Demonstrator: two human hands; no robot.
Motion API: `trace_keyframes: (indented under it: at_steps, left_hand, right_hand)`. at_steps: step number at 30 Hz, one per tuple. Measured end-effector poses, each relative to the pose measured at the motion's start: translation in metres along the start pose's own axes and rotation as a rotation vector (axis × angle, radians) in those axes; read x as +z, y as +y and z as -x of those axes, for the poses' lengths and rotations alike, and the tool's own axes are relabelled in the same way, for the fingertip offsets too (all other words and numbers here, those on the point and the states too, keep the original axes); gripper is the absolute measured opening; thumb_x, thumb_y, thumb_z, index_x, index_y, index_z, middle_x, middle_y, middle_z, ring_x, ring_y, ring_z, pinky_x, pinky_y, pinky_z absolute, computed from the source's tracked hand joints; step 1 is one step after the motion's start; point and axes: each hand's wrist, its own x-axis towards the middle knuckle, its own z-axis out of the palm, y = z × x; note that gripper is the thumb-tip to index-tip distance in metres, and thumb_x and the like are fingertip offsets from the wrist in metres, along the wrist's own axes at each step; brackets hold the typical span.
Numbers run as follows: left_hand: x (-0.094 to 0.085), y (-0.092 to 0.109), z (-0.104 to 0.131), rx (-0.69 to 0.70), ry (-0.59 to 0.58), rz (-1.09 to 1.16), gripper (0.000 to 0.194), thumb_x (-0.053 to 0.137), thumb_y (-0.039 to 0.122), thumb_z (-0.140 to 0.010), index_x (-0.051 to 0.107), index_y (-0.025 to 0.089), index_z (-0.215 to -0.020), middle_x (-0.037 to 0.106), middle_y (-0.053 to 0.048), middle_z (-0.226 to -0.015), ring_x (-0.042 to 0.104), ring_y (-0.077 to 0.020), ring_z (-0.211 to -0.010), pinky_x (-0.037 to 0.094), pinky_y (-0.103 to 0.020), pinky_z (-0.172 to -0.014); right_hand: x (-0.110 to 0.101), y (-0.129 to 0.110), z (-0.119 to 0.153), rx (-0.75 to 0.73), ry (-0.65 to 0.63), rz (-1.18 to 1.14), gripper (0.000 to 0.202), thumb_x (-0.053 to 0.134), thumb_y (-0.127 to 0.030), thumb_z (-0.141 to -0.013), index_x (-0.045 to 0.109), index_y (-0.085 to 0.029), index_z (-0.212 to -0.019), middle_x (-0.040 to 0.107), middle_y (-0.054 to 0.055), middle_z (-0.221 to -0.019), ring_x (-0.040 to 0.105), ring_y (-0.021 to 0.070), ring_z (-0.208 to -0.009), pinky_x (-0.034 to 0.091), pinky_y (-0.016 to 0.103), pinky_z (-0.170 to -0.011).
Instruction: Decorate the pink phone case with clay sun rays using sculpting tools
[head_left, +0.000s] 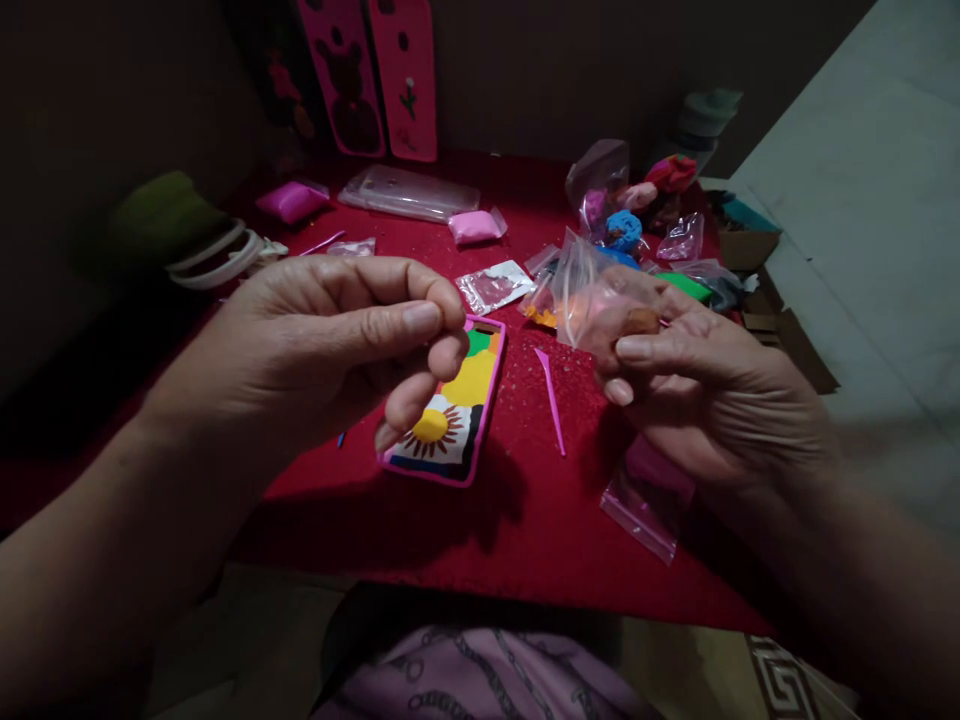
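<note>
With left grip (349, 345) at nine o'clock, pinched tight, couldn't discern contents; with right grip (712, 390) at three, clasped clear bag (586, 312); saw phone case (469, 385) lengthwise toward one.

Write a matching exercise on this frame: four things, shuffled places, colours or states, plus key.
Things
1. Sun-patterned phone case
2. Stick tool between the two hands
3. Transparent phone case
4. Right hand

Places, colours, states
A. Lying toward the back of the red cloth
B. Holding a plastic bag
C. Partly hidden behind the left hand
D. Pink all over

Pairs: 1-C, 2-D, 3-A, 4-B
</note>
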Motion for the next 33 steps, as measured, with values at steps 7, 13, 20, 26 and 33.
trace_keyframes:
  at_steps: [7, 13, 20, 26, 33]
  left_hand:
    - [-0.008, -0.002, 0.0, -0.069, 0.053, 0.049, 0.016, 0.052, 0.007, -0.082, 0.065, 0.012, -0.074, 0.061, 0.002, -0.053, 0.048, -0.005, -0.031, 0.041, -0.011, -0.032]
    - [-0.019, -0.01, -0.005, -0.177, -0.107, 0.193, 0.003, 0.061, 0.011, -0.078, 0.064, 0.011, -0.077, 0.066, -0.001, -0.059, 0.053, -0.0075, -0.033, 0.041, -0.012, -0.031]
    - [-0.015, -0.017, -0.007, -0.34, -0.174, 0.297, 0.011, 0.053, 0.012, -0.084, 0.063, 0.01, -0.079, 0.065, -0.003, -0.063, 0.049, -0.006, -0.031, 0.041, -0.012, -0.029]
    - [-0.015, -0.02, -0.008, -0.382, -0.173, 0.346, 0.017, 0.049, 0.012, -0.086, 0.065, 0.009, -0.079, 0.066, -0.005, -0.06, 0.048, -0.0063, -0.028, 0.039, -0.012, -0.026]
    - [-0.017, -0.024, -0.007, -0.376, -0.158, 0.351, 0.024, 0.046, 0.01, -0.088, 0.069, 0.008, -0.089, 0.068, -0.006, -0.063, 0.052, -0.0057, -0.029, 0.04, -0.009, -0.029]
  right_hand:
    - [-0.016, 0.019, -0.013, -0.01, 0.026, -0.022, 0.043, 0.064, 0.003, -0.058, 0.063, -0.025, -0.092, 0.058, -0.003, -0.07, 0.048, 0.0085, -0.055, 0.04, 0.017, -0.044]
    - [-0.025, 0.025, -0.013, -0.003, -0.044, -0.057, 0.044, 0.068, 0.003, -0.059, 0.064, -0.022, -0.095, 0.061, -0.002, -0.068, 0.052, 0.0084, -0.053, 0.043, 0.017, -0.043]
    - [-0.026, 0.026, -0.012, -0.001, -0.055, -0.068, 0.053, 0.07, 0.001, -0.059, 0.061, -0.021, -0.106, 0.062, -0.003, -0.067, 0.053, 0.0083, -0.052, 0.045, 0.017, -0.042]
    - [-0.027, 0.025, -0.012, 0.006, -0.071, -0.07, 0.054, 0.069, 0.0, -0.06, 0.06, -0.021, -0.108, 0.061, -0.003, -0.067, 0.052, 0.0089, -0.054, 0.044, 0.017, -0.043]
    - [-0.029, 0.025, -0.012, 0.007, -0.083, -0.032, 0.053, 0.069, -0.003, -0.061, 0.06, -0.022, -0.11, 0.06, -0.003, -0.067, 0.051, 0.0088, -0.053, 0.042, 0.018, -0.043]
